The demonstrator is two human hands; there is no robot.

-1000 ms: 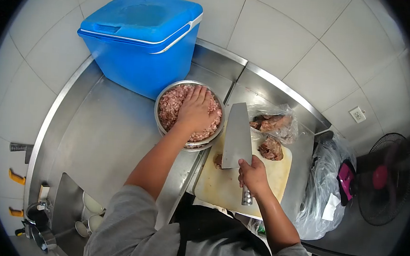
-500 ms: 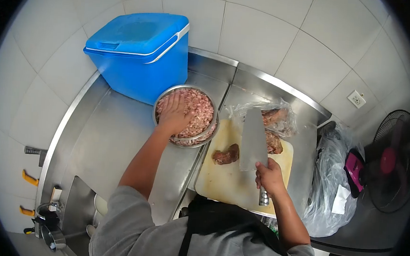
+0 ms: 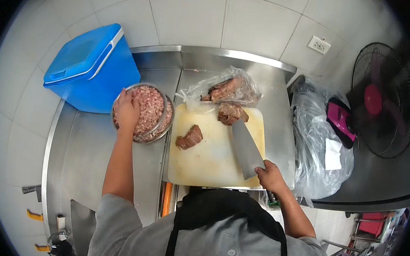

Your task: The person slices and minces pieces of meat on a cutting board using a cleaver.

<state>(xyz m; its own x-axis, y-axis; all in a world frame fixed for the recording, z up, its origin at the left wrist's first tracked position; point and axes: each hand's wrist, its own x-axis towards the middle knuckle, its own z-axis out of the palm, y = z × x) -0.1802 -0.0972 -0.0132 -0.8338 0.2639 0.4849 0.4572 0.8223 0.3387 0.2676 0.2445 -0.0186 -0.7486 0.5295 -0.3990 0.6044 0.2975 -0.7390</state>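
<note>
My left hand [image 3: 128, 110] lies on the left side of a heap of chopped meat [image 3: 147, 106] in a round metal bowl [image 3: 163, 105]. Its fingers reach toward the bowl's far left rim, stretched rather than curled. Another bowl with chopped meat [image 3: 168, 116] shows partly beneath it on the right. My right hand [image 3: 271, 175] is wrapped round the handle of a broad cleaver [image 3: 245, 149]. The blade hangs over a yellowed white cutting board [image 3: 212, 168], its tip close to a chunk of meat [image 3: 232, 114]. A smaller meat piece [image 3: 190, 137] rests on the board's left part.
A clear plastic bag [image 3: 252, 91] with meat sits behind the board. Behind the bowls stands a blue cooler box [image 3: 95, 74]. On the right are a large plastic-wrapped bundle [image 3: 311, 158], a pink iron [image 3: 340, 122] and a fan [image 3: 373, 100]. A tiled wall rises behind the steel counter [image 3: 105, 145].
The view has swung to the right. My left hand has shifted to the bowl's left side. The cleaver has moved away from the small meat piece, and its blade now slants toward the upper left.
</note>
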